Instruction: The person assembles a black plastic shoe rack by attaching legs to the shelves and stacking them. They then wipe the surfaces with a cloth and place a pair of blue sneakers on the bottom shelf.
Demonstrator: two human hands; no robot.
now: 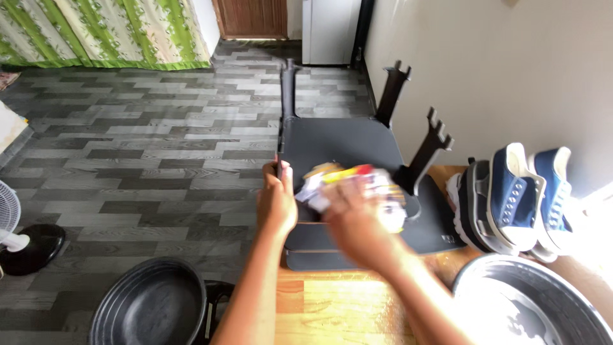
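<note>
Two hands at frame centre: left hand (276, 203) grips the black panel's (338, 144) edge; right hand (357, 223), blurred, clutches a crumpled cloth (332, 182), fingers closed; unsteadied, the panel might slide off the desk (332, 306).

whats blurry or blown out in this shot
Head view: the right hand and the colourful cloth it holds are smeared by motion blur; the left hand on the edge of the black board is sharper; strong glare whitens the far right beside the blue shoes.
</note>
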